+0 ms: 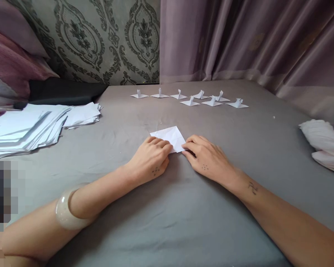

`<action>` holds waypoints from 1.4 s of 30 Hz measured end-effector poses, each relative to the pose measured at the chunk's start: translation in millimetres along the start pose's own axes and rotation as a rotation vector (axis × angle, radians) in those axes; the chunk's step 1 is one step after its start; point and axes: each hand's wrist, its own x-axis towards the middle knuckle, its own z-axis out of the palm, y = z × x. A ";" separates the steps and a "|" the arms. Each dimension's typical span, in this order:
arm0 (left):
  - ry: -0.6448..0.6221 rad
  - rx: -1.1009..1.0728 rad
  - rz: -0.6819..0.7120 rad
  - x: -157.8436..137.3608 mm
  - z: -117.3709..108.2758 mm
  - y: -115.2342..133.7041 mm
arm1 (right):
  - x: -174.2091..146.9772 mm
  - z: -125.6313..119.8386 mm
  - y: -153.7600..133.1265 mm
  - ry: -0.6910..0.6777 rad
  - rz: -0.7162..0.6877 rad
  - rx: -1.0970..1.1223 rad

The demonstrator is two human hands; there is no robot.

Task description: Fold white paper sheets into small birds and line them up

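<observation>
A small white sheet of paper [172, 136] with crease lines lies on the grey cloth in front of me. My left hand [153, 155] is closed on its near left edge, thumb and curled fingers against the paper. At the right corner, my right hand [206, 154] pinches the sheet between thumb and fingertips. Beyond the hands, several folded white paper figures [191, 101] stand on the cloth in two loose rows, each with flat pointed sides and an upright middle.
Stacks of white paper [25, 126] lie at the left, beside a black item [69, 92]. A crumpled white cloth [323, 142] rests at the right edge. Purple curtains [189, 40] and a patterned wall [108, 40] bound the far side of the grey cloth surface [167, 222].
</observation>
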 end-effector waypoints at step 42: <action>0.076 -0.339 -0.408 21.7 9.3 -13.7 | 10.8 7.8 9.7 0.028 -0.025 0.338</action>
